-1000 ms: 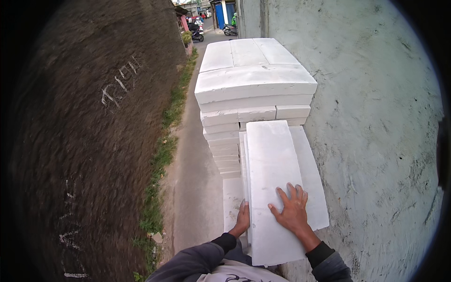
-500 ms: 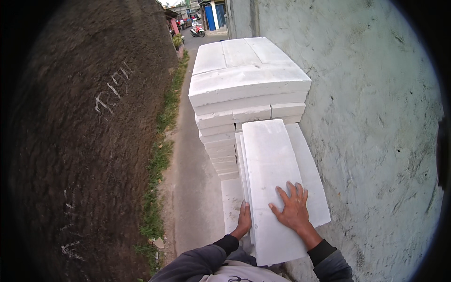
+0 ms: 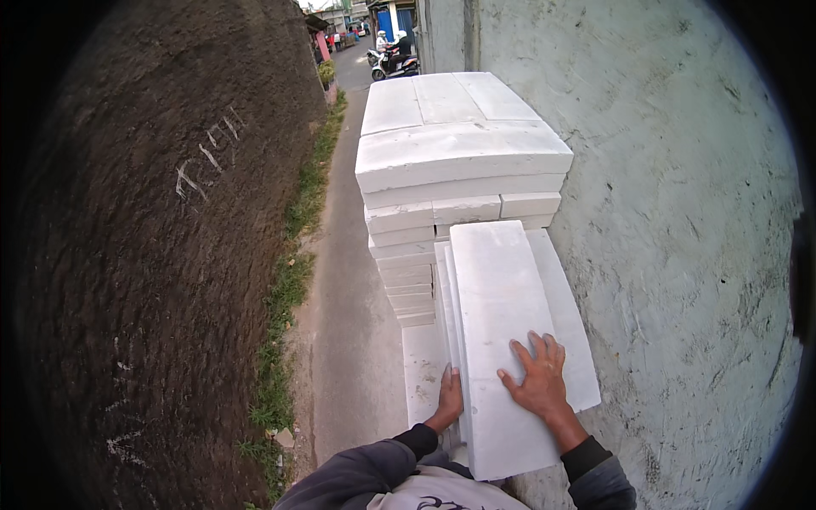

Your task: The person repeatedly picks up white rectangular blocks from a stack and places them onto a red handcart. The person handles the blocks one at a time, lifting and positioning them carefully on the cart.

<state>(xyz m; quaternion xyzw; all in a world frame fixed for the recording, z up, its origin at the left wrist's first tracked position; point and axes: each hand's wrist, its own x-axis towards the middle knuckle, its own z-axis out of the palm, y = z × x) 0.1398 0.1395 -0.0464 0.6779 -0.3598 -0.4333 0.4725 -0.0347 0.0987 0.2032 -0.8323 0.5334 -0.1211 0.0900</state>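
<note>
A long white lightweight block [image 3: 501, 306] lies on top of a short pile in front of me, its near end toward my body. My right hand [image 3: 539, 378] rests on its upper face, palm down with the fingers spread. Against the left side of the pile lies my left hand [image 3: 448, 398], its fingers stretched along the edges of the blocks; part of its palm is hidden. Beneath the top block, other block edges stick out on the left, and a wider white block [image 3: 568, 327] shows on the right.
Beyond the pile rises a taller stack of white blocks [image 3: 463, 161], close to the rough grey wall [image 3: 671, 221]. A narrow paved lane [image 3: 361, 365] runs along the left, with a grass strip [image 3: 285, 297] and a dark wall [image 3: 161, 255]. Motorbikes [image 3: 395, 64] with riders are at the far end.
My hands keep their places on the pile, while the view has shifted slightly, so the blocks sit a little farther right. More motorbike riders now show at the lane's far end.
</note>
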